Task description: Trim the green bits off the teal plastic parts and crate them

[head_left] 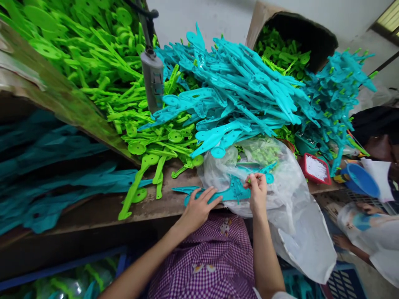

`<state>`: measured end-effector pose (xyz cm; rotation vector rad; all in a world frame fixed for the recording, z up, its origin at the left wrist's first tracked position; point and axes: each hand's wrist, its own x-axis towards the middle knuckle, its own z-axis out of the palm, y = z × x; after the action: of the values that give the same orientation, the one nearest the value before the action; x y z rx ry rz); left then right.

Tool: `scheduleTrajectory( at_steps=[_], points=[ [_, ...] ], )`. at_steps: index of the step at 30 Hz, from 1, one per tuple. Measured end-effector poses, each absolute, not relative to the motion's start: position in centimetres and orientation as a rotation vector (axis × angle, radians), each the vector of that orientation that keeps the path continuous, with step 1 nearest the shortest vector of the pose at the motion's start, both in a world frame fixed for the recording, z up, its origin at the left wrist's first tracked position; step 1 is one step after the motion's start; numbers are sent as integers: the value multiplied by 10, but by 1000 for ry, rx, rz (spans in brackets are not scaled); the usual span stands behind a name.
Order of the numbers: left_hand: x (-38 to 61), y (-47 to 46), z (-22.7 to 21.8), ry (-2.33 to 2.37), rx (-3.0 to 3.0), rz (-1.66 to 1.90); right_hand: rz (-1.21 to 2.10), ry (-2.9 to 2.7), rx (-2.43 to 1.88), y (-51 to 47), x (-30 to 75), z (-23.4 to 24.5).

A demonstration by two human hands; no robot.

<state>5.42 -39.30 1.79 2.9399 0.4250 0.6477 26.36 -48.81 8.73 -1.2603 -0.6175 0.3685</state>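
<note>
A flat turquoise plastic part (pixel 229 194) with a pointed tail lies at the bench edge in front of me. My left hand (pixel 198 206) rests on its left side, fingers stretched out and spread. Over the part's right end, my right hand (pixel 258 192) is closed in a pinch. A bit of green shows at its fingertips, a small plastic piece whose shape I cannot make out. Just behind, a clear plastic bag (pixel 289 199) spreads over the bench and hangs off the front, with small green pieces (pixel 264 150) in it.
Turquoise parts (pixel 237 87) are heaped at the back, green parts (pixel 93 62) at the left. A grey tool (pixel 152 79) hangs above them. At right are a red tray (pixel 316 168) of white pieces, a blue bowl (pixel 361 179) and a co-worker's arm (pixel 352 247).
</note>
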Motion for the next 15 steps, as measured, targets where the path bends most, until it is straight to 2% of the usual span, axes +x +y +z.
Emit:
scheduleTrajectory(
  at_steps=[3,11,15],
  points=[
    [33,-389,13,501,2929,699,348,-570,-1234,-496,261,101],
    [35,-389,-1,564,2901,890,213,-576,-1074,-468,239,176],
    [37,-388,-4,558,2910,973,325,-514,-1058,-447,247,160]
  ],
)
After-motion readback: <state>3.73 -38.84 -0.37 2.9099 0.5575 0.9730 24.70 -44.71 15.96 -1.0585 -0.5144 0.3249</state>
